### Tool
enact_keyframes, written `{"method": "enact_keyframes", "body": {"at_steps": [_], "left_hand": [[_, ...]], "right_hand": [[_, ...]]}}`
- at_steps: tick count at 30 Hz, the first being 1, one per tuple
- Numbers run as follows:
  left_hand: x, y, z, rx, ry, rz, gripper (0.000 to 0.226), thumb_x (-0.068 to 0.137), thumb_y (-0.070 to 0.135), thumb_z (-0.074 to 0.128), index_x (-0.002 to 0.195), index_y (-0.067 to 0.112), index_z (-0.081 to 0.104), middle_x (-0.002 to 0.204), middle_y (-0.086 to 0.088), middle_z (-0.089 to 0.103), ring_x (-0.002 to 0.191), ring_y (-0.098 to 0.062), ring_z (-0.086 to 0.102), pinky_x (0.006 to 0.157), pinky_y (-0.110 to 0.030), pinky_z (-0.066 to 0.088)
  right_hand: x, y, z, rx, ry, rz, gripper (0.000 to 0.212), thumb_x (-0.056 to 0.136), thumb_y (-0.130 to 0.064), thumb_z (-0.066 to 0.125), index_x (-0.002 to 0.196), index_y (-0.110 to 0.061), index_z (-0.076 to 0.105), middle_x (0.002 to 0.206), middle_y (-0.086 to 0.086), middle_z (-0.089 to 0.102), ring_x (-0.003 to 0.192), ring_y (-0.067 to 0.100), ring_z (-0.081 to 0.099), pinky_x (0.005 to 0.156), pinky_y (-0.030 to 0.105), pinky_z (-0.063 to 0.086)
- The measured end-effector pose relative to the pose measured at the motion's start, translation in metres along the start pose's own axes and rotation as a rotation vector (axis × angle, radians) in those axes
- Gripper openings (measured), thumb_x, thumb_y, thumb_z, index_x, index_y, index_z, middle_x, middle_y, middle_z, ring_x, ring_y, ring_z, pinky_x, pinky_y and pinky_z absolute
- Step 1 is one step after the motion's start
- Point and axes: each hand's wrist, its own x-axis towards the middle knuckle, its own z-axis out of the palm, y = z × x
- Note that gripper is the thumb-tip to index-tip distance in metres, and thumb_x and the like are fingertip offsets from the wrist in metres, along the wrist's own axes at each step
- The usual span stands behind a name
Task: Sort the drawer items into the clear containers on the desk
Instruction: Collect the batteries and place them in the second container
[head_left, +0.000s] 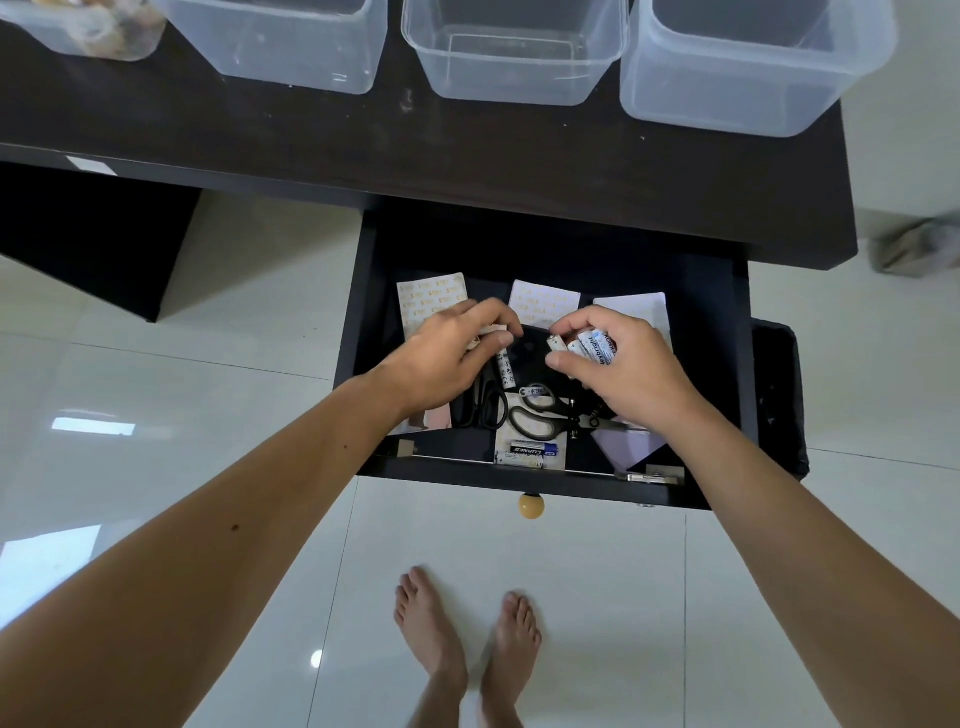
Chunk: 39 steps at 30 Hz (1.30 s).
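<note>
Batteries (592, 347) white, blue-lettered | gripped in right hand (618, 374) | over drawer (719, 364)

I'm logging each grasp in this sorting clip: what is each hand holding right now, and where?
The right hand grips a bundle of batteries around their bodies. The left hand pinches one battery by its upper end.

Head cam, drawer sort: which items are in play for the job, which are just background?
In play:
- right hand holding batteries
- left hand pinching a battery
- scissors
- loose batteries
- paper packets
- drawer
- clear containers

Background:
- dark bin
- floor tiles
- drawer knob
</note>
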Motion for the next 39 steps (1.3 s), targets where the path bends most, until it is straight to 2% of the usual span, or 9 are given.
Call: {"method": "enact_keyframes", "body": {"at_steps": [3,7,11,16,20,24,29,33,39], "left_hand": [[0.001,0.004,-0.002,-0.037,0.023,-0.039,0.005,0.107,0.04,0.056,0.11,0.037,0.057,0.104,0.002,0.068,0.089,-0.022,0.067,0.078,-0.049,0.059],[0.0,0.007,-0.003,-0.056,0.054,-0.079,0.012,0.1,0.049,0.065,0.102,0.038,0.063,0.09,-0.004,0.071,0.074,-0.031,0.067,0.064,-0.048,0.06],[0.002,0.004,-0.001,-0.03,0.076,-0.105,0.015,0.096,0.052,0.068,0.096,0.037,0.065,0.087,-0.005,0.068,0.052,-0.016,0.052,0.047,-0.023,0.043],[0.005,0.0,-0.001,-0.022,0.087,-0.155,0.021,0.094,0.054,0.068,0.095,0.034,0.061,0.085,-0.002,0.066,0.06,-0.024,0.063,0.054,-0.041,0.056],[0.006,-0.001,0.0,0.035,0.092,-0.07,0.017,0.094,0.041,0.075,0.097,0.027,0.066,0.097,0.013,0.065,0.09,-0.005,0.063,0.078,-0.03,0.053],[0.005,-0.007,0.001,0.097,0.002,-0.057,0.02,0.092,0.037,0.078,0.109,0.041,0.069,0.099,0.016,0.067,0.096,-0.007,0.065,0.089,-0.04,0.058],[0.007,-0.011,0.0,0.2,-0.069,-0.014,0.041,0.092,0.042,0.077,0.131,0.05,0.066,0.117,0.018,0.072,0.11,-0.008,0.064,0.097,-0.035,0.054],[0.006,-0.011,-0.004,0.382,-0.127,0.03,0.035,0.098,0.048,0.069,0.132,0.052,0.066,0.089,0.023,0.05,0.097,-0.004,0.05,0.081,-0.027,0.041],[0.005,-0.006,-0.003,0.498,-0.115,0.069,0.028,0.099,0.052,0.063,0.127,0.045,0.066,0.109,0.014,0.066,0.105,-0.013,0.064,0.086,-0.035,0.053]], "right_hand": [[0.0,0.0,0.0,0.017,-0.038,-0.01,0.025,0.094,-0.038,0.08,0.118,-0.039,0.074,0.102,-0.02,0.073,0.085,0.0,0.068,0.078,0.022,0.051],[0.0,-0.002,-0.003,0.113,-0.053,0.048,0.017,0.096,-0.026,0.077,0.11,-0.036,0.074,0.078,-0.001,0.076,0.058,0.01,0.069,0.058,0.024,0.054],[0.002,0.0,-0.01,0.197,0.003,0.102,0.018,0.091,-0.005,0.077,0.092,-0.021,0.07,0.076,0.007,0.077,0.066,0.027,0.076,0.057,0.035,0.059],[0.005,0.007,-0.01,0.118,0.046,0.058,0.021,0.084,-0.022,0.09,0.08,-0.024,0.069,0.073,-0.008,0.069,0.059,0.007,0.064,0.052,0.029,0.055],[0.01,0.007,-0.004,-0.163,0.013,-0.021,0.015,0.087,-0.031,0.085,0.099,-0.039,0.079,0.099,-0.014,0.076,0.095,0.012,0.07,0.081,0.036,0.061],[0.014,0.003,0.003,-0.448,-0.065,-0.047,0.027,0.096,-0.032,0.076,0.122,-0.039,0.075,0.126,-0.006,0.074,0.119,0.024,0.064,0.094,0.042,0.055],[0.015,0.008,0.004,-0.413,-0.045,-0.061,0.01,0.093,-0.033,0.079,0.103,-0.035,0.078,0.108,-0.006,0.073,0.107,0.021,0.065,0.089,0.043,0.055],[0.013,0.006,0.003,-0.193,-0.001,-0.068,0.01,0.087,-0.033,0.086,0.093,-0.035,0.079,0.098,-0.007,0.064,0.093,0.012,0.062,0.08,0.032,0.051],[0.003,0.002,0.0,-0.019,-0.052,-0.032,0.016,0.085,-0.035,0.088,0.093,-0.032,0.074,0.088,-0.016,0.072,0.076,-0.001,0.064,0.07,0.016,0.048]]}}
